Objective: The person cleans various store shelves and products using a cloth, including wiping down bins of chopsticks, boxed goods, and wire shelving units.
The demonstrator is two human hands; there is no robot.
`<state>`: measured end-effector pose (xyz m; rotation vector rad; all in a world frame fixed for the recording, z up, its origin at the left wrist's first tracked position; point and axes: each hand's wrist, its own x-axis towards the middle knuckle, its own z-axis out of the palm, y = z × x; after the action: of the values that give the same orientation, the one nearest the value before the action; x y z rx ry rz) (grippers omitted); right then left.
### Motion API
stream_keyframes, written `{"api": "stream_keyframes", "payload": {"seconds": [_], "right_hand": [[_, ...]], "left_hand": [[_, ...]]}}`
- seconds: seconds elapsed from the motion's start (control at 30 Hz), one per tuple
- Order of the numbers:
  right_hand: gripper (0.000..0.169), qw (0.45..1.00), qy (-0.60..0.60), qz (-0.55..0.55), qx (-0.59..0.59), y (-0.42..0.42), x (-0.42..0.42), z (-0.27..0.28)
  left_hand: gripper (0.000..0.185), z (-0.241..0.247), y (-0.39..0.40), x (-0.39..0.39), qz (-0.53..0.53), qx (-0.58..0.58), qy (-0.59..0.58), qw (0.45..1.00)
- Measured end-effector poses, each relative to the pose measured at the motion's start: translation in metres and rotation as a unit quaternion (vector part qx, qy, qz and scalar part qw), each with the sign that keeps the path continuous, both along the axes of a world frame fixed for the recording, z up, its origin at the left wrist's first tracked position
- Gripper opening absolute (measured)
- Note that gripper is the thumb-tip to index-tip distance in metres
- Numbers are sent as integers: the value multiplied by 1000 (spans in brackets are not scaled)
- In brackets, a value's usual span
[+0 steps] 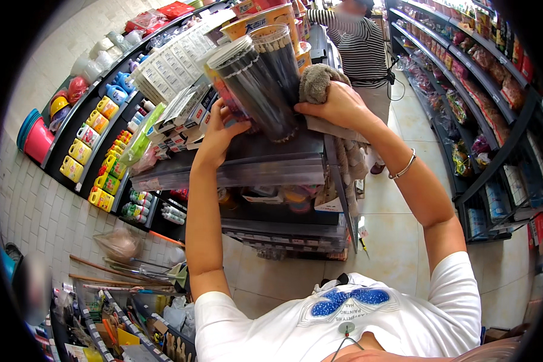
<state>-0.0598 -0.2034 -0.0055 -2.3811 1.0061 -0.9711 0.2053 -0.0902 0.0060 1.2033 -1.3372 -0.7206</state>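
Note:
My left hand (pixel 218 135) curls at the lower side of a tube with a colourful wrapper (pixel 227 97), its thumb in front. Against that tube stands a tall clear plastic canister (pixel 251 86) with a pale lid, filled with dark sticks. A second clear canister (pixel 280 63) of dark sticks is right beside it. In my right hand (pixel 344 106) is a bunched grey-brown cloth (pixel 316 83), close to the second canister's side. All these containers are at the end of a dark shelf top (pixel 271 147); what lies behind them is hidden.
Instant noodle tubs (pixel 264 20) are stacked behind the canisters. Left of them lie small boxes (pixel 185 113). A clear plastic strip (pixel 253 174) edges the shelf. More cloth (pixel 350 158) hangs at its corner. A person in a striped top (pixel 362 50) stands in the aisle, with stocked shelves (pixel 475 68) to the right.

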Motion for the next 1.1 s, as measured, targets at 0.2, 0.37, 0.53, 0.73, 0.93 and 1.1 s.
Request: {"api": "stream_keyframes", "payload": {"seconds": [0.2, 0.37, 0.53, 0.73, 0.93, 1.1], "right_hand": [[85, 1000, -14, -12, 10, 5, 3, -3], [80, 999, 23, -34, -1, 7, 3, 3], [76, 998, 25, -51, -24, 7, 4, 2], [77, 998, 43, -41, -16, 7, 8, 1], [78, 998, 37, -49, -28, 4, 6, 0], [79, 997, 38, -56, -28, 4, 8, -2]], "left_hand": [[117, 2, 27, -24, 124, -86, -139, 979], [117, -3, 23, -67, 273, -155, -266, 911], [102, -14, 27, -93, 380, -243, -404, 796], [90, -20, 18, -107, 343, -197, -320, 861], [83, -11, 30, -94, 373, -164, -371, 834], [88, -11, 36, -79, 350, -147, -362, 851]]}}
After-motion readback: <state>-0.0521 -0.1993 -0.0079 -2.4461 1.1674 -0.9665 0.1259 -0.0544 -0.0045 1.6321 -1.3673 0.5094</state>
